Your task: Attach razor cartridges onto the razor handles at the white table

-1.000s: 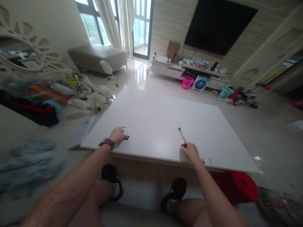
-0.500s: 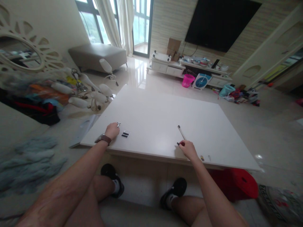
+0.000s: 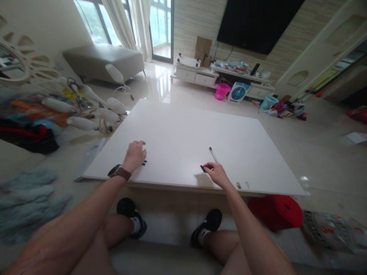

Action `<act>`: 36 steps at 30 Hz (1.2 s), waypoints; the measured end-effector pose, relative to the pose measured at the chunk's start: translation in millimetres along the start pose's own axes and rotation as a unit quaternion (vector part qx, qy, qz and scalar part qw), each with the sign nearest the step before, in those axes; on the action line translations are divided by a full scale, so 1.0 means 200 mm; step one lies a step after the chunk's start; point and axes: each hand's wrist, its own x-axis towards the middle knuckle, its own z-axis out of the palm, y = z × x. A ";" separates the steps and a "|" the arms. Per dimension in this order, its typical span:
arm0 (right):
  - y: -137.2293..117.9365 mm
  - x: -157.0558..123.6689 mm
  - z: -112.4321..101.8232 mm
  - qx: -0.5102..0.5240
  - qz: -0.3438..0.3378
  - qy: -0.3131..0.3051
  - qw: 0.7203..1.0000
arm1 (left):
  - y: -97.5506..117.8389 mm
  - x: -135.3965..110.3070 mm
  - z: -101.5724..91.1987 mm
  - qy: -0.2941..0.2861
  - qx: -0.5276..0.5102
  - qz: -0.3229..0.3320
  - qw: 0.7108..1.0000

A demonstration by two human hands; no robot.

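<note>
My left hand (image 3: 135, 156) hovers over the left side of the white tabletop (image 3: 174, 133), fingers apart, with nothing visible in it. Partly covered by that hand is a small card with black strips (image 3: 144, 163). My right hand (image 3: 216, 173) pinches a small black piece (image 3: 202, 168) between thumb and fingertips, just above the table near its front edge. Beyond the right hand lies a pen (image 3: 212, 154) with a dark end; its near part is hidden by the hand. Further right rest a small yellowish piece (image 3: 238, 185) and a small clear piece (image 3: 247, 184).
A lamp with several white shades (image 3: 82, 123) stands left of the table. Under the right front edge is a red roll-like object (image 3: 282, 214), with a printed bag (image 3: 323, 231) beside it. Across the floor are a pink basket (image 3: 222, 91) and a fan (image 3: 238, 91).
My left hand has opened and moved over the striped card; the small silvery item at its fingertips no longer shows. My right hand has shifted left, still pinching the black piece. The view has turned slightly.
</note>
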 end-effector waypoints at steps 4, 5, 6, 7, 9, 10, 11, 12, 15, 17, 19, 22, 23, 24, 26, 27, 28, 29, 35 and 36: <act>-0.11 -0.02 0.08 0.059 -0.065 -0.040 0.995 | 0.34 -0.13 0.08 -0.201 -0.324 0.062 0.922; -0.14 -0.03 0.11 0.071 -0.081 -0.053 0.993 | 0.41 -0.18 0.11 -0.257 -0.404 0.062 0.876; -0.16 -0.04 0.14 0.079 -0.099 -0.063 0.990 | 0.46 -0.23 0.13 -0.298 -0.464 0.050 0.833; -0.18 -0.05 0.16 0.079 -0.118 -0.069 0.987 | 0.50 -0.27 0.15 -0.327 -0.505 0.028 0.798; -0.22 -0.06 0.20 0.066 -0.157 -0.071 0.983 | 0.55 -0.35 0.18 -0.373 -0.557 -0.019 0.742; -0.24 -0.06 0.22 0.058 -0.176 -0.069 0.980 | 0.55 -0.39 0.19 -0.381 -0.581 -0.044 0.718; -0.25 -0.07 0.23 0.052 -0.192 -0.065 0.978 | 0.55 -0.41 0.19 -0.383 -0.603 -0.069 0.696; -0.26 -0.07 0.24 0.048 -0.204 -0.060 0.976 | 0.54 -0.43 0.20 -0.381 -0.622 -0.091 0.678; -0.29 -0.09 0.26 0.043 -0.233 -0.042 0.971 | 0.52 -0.47 0.20 -0.384 -0.651 -0.151 0.637; -0.31 -0.11 0.26 0.032 -0.257 -0.030 0.965 | 0.52 -0.47 0.19 -0.396 -0.659 -0.184 0.612; -0.32 -0.12 0.26 0.016 -0.286 -0.028 0.958 | 0.52 -0.46 0.18 -0.397 -0.676 -0.201 0.587; -0.26 -0.08 0.21 -0.021 -0.286 -0.014 0.958 | 0.53 -0.44 0.18 -0.379 -0.698 -0.206 0.571; -0.22 -0.06 0.19 -0.042 -0.264 0.006 0.963 | 0.53 -0.43 0.18 -0.372 -0.698 -0.211 0.575; -0.15 -0.03 0.15 -0.070 -0.229 0.039 0.970 | 0.52 -0.43 0.18 -0.365 -0.693 -0.218 0.583; 0.02 0.03 0.09 -0.140 -0.146 0.112 0.973 | 0.51 -0.41 0.18 -0.348 -0.678 -0.227 0.606; 0.12 0.05 0.05 -0.180 -0.104 0.130 0.969 | 0.50 -0.41 0.18 -0.341 -0.671 -0.227 0.619; 0.21 0.06 0.03 -0.218 -0.067 0.129 0.965 | 0.50 -0.40 0.18 -0.335 -0.665 -0.223 0.630; 0.30 0.07 0.01 -0.245 -0.033 0.123 0.961 | 0.50 -0.40 0.18 -0.330 -0.660 -0.217 0.639; 0.47 0.05 0.01 -0.251 0.029 0.100 0.963 | 0.50 -0.39 0.17 -0.307 -0.673 -0.209 0.640; 0.45 0.05 0.01 -0.247 0.033 0.100 0.963 | 0.50 -0.39 0.17 -0.305 -0.678 -0.208 0.636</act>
